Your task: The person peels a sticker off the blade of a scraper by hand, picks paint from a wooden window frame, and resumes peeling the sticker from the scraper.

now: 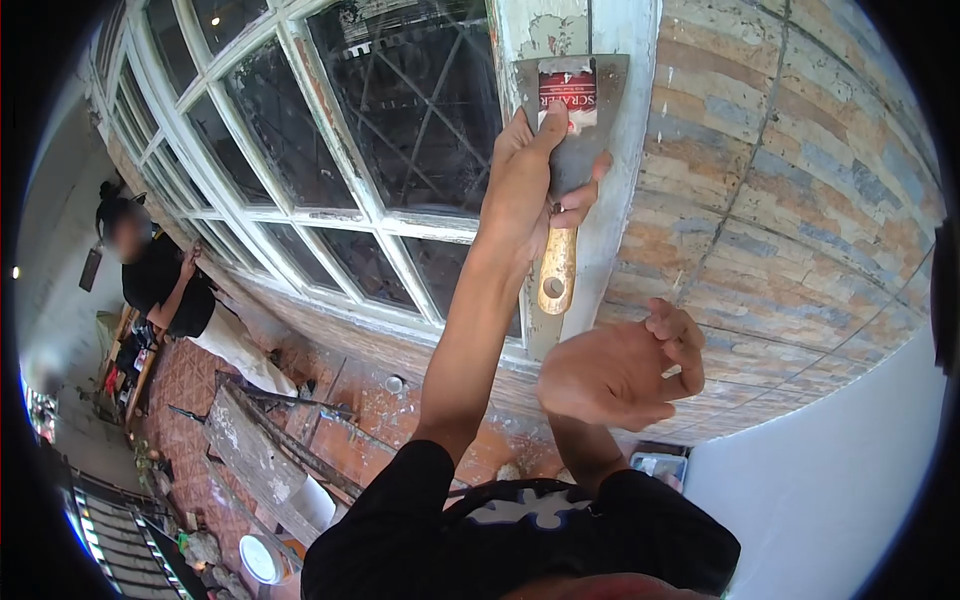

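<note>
My left hand (535,165) is closed round a scraper (590,140) with a wide metal blade, a red label and a wooden handle. The blade points up against the white, flaking window frame (622,170), and the handle hangs down below my fingers. Lower and to the right, my right hand (625,375) is held in front of the stone-patterned wall (780,190), its fingers curled but apart, with nothing in it. Paned windows (400,90) lie left of the scraper.
Another person (175,270) in a black top stands by the windows at the left. A worn plank (250,450) and a white bucket (262,560) are at the lower left. Paint flakes lie on the tiled floor (375,420). A plastic container (660,468) sits beyond my right arm.
</note>
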Demonstrator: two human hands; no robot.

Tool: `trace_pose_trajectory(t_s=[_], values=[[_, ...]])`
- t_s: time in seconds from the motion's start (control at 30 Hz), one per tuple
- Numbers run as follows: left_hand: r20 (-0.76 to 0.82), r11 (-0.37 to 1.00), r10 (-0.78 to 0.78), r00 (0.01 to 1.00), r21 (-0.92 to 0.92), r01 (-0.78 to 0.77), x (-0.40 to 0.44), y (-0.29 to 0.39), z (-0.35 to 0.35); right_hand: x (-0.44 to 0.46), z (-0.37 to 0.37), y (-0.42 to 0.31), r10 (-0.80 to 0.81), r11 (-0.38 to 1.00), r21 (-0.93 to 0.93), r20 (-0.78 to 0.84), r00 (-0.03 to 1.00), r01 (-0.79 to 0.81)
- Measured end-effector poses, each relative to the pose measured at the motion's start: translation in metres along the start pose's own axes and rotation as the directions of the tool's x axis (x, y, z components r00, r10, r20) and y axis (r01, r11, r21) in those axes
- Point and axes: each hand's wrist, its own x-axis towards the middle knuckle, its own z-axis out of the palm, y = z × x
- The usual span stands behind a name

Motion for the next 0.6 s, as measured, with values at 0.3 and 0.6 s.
trace_pose_trajectory(t_s=[0.3, 0.6], values=[[0.058, 0.999, 0.033, 0.998, 0.005, -0.034, 0.003, 0.002, -0.002, -0.009, -0.019, 0.005, -0.044, 0.990, 0.135, 0.024, 0.999, 0.040], [0.044, 0.998, 0.035, 0.998, 0.046, -0.037, 0.002, -0.006, -0.001, -0.011, -0.045, 0.005, 0.049, 0.999, -0.021, 0.075, 0.996, -0.048]])
